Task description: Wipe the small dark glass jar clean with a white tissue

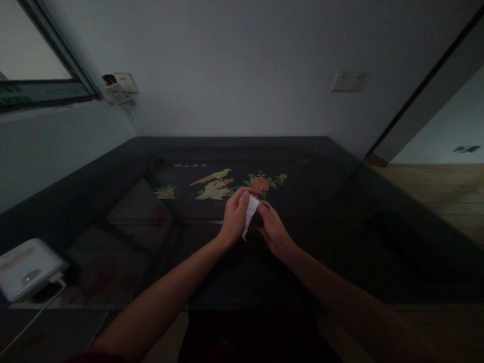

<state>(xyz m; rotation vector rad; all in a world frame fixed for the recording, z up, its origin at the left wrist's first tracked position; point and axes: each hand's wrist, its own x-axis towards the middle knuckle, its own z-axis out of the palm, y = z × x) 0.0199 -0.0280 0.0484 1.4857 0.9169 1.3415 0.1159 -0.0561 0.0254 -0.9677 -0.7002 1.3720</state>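
Tissue point(251, 207) in grip of left hand point(235, 214) and right hand point(276, 231), lettering point(190, 165) “上…花” beyond.

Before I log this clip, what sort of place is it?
Probably a room in a home: there's a dark table with a bird-and-flower design, wall sockets and a wood-look floor.

The person has a bare left hand point(235, 217) and a bare right hand point(278, 233), with long, smooth, bare arms point(162, 292). A bit of dark red cloth sleeve point(94, 358) shows on the left arm. Dark, almost black clothes point(249, 340) are too dim to see well.
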